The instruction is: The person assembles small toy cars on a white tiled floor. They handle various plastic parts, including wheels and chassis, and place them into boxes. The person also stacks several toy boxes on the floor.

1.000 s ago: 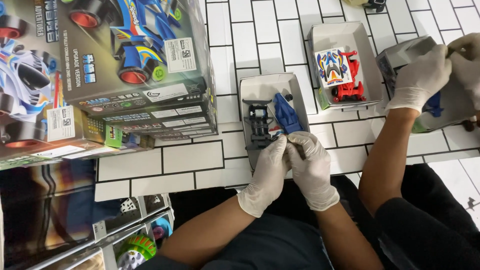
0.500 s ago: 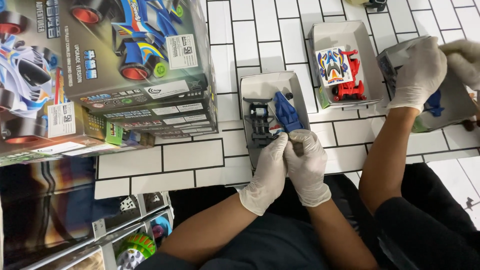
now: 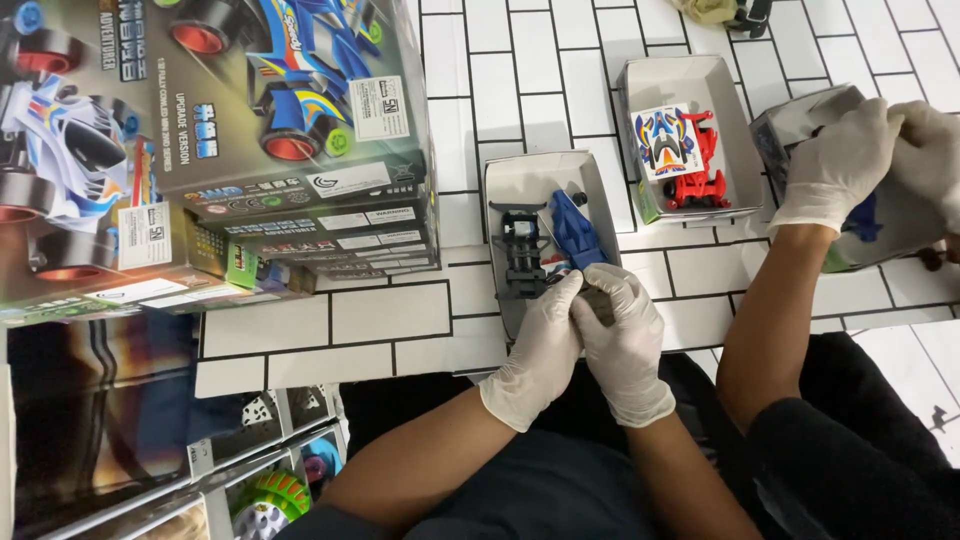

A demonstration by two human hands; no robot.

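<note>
Whatever my left hand (image 3: 540, 345) and right hand (image 3: 625, 340) pinch is hidden between my gloved fingers. They cover the grey tray's (image 3: 500, 185) near end. Co-worker's gloved hand (image 3: 835, 165) hides their box contents; boxes (image 3: 200, 130) cut off left.

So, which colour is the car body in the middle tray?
Blue car body, clearest in the head view.

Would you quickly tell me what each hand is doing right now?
Left hand: closed on something small, hidden.
Right hand: closed against it; contents cannot be told.
</note>
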